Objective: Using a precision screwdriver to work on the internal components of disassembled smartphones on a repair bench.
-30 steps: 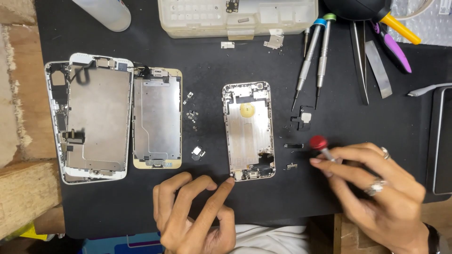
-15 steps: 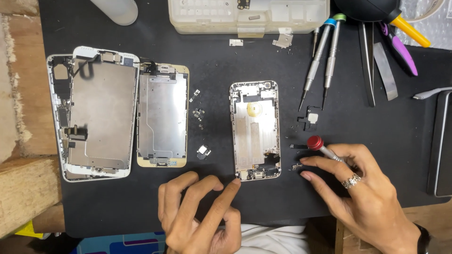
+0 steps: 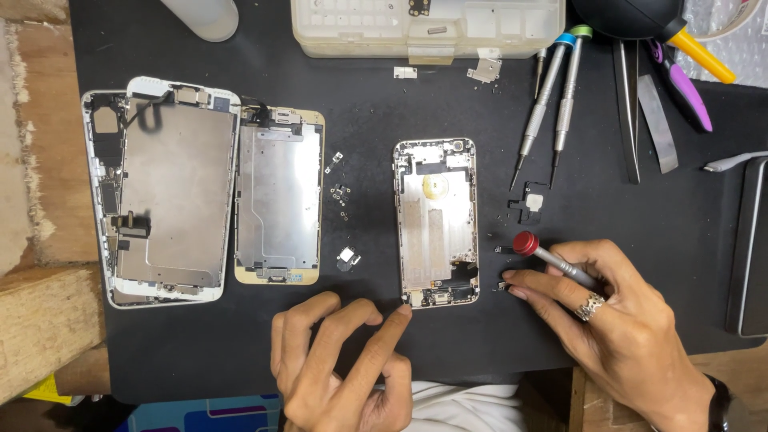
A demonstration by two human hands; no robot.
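An opened phone housing (image 3: 436, 222) lies on a black mat (image 3: 368, 344). My left hand (image 3: 340, 368) rests below it, its index fingertip touching the housing's lower left corner. My right hand (image 3: 616, 320) holds a red-capped screwdriver (image 3: 552, 258) across the fingers, with a fingertip on a tiny black part (image 3: 504, 285) just right of the housing. Two larger phone screen assemblies, a white one (image 3: 160, 192) and a gold one (image 3: 280, 196), lie side by side at the left.
Loose screws (image 3: 340, 194) and a small part (image 3: 347, 257) lie between the gold assembly and the housing. Two screwdrivers (image 3: 548, 104), tweezers (image 3: 628, 104), a purple pry tool (image 3: 680, 88), a parts box (image 3: 424, 28) and a black air blower (image 3: 632, 16) sit at the back. Wooden blocks (image 3: 40, 320) border the mat's left edge.
My right hand has slid a little left toward the housing's lower right side with the screwdriver. The left index finger stays at the housing's corner.
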